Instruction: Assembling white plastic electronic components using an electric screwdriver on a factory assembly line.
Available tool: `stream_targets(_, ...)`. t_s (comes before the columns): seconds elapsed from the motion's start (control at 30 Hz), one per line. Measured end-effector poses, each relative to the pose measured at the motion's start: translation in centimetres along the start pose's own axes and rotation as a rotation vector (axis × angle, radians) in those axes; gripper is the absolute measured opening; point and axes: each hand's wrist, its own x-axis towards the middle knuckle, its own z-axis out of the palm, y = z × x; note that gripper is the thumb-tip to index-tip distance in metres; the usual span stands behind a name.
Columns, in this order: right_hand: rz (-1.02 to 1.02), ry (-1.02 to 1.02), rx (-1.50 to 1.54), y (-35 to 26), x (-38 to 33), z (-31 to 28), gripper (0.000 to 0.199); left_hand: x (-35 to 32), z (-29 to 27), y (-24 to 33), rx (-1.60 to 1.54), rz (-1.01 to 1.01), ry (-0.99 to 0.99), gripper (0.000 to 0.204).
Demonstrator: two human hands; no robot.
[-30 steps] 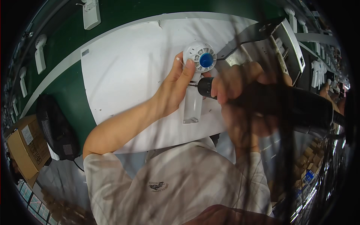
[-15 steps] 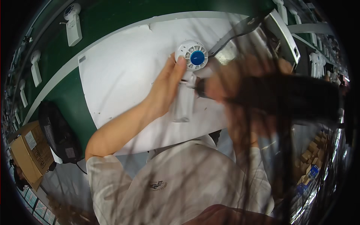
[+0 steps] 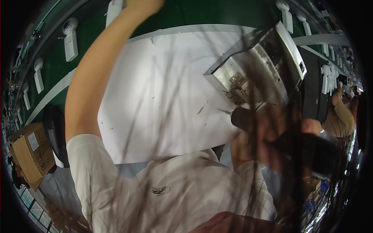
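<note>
Right hand point(image 3: 272, 122) gripped round the driver point(image 3: 240, 118), bit pointing left over the desk's point(image 3: 171, 89) right side, touching no unit. Left hand point(image 3: 145, 4) out past the far edge, over the green belt point(image 3: 202, 11); cut off by frame, can't tell if it grips anything. Nearest white unit point(image 3: 113, 14) is on the belt, partly behind that forearm. Progress: looks between units, screwdriving paused. Can't tell which belt units are finished; any undone ones remain.

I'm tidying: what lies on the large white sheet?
Small dark specks and a thin brown sliver. The left forearm, silver metal box and black power screwdriver cover parts; what's beneath can't be seen.
</note>
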Motion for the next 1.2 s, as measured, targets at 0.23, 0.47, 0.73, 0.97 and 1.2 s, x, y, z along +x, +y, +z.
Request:
stream_targets(0.23, -0.260, -0.045, 0.026, 0.3, 0.9, -1.9, 0.068, 5.4, 4.7, 20.9, -0.654, 0.478, -0.210, 0.050)
stream_targets(0.47, -0.255, 0.114, 0.118, 0.5, 0.2, -3.7, 0.073, 11.4, 8.8, 34.2, -0.685, 0.735, -0.001, 0.056)
stream_targets(0.73, -0.203, 0.107, 0.191, -0.8, 1.5, -5.2, 0.071, 13.2, 10.1, 29.7, -0.856, 0.200, -0.174, 0.036)
stream_targets(0.97, -0.075, 0.112, 0.296, -2.9, 1.7, -7.7, 0.064, 1.0, -2.7, 15.4, -1.972, -0.460, -0.581, 0.100)
stream_targets(1.2, -0.048, -0.048, 0.364, -1.6, 1.6, -7.0, 0.065, -14.5, -11.0, 14.7, -2.147, -1.042, -0.877, 0.056)
